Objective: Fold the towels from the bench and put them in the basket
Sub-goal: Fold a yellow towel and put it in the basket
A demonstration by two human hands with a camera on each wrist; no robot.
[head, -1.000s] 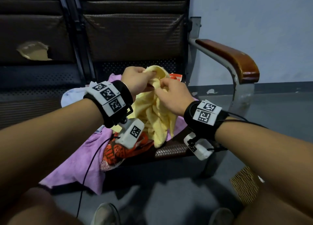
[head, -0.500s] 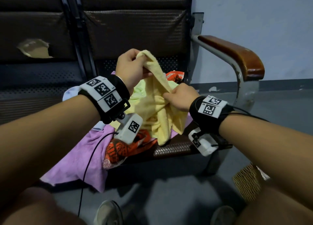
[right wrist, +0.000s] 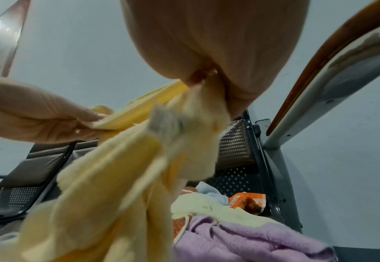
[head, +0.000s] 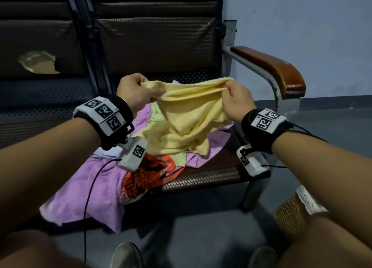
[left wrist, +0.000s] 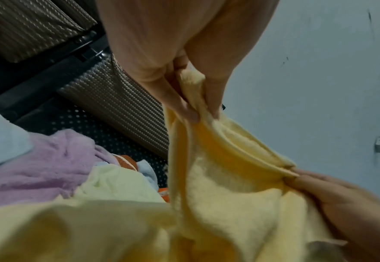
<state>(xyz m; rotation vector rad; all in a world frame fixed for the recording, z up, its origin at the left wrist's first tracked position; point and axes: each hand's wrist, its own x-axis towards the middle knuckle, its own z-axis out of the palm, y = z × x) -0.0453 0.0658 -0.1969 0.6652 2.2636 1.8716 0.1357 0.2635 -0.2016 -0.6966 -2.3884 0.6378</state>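
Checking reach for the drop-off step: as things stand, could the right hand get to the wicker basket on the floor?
Probably yes. The basket sits beside the bench under the right forearm, nothing over it, but the right hand grips the yellow towel.

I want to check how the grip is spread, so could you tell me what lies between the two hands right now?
In the head view, only the yellow towel's top edge spans from the left hand to the right hand, each pinching one end.
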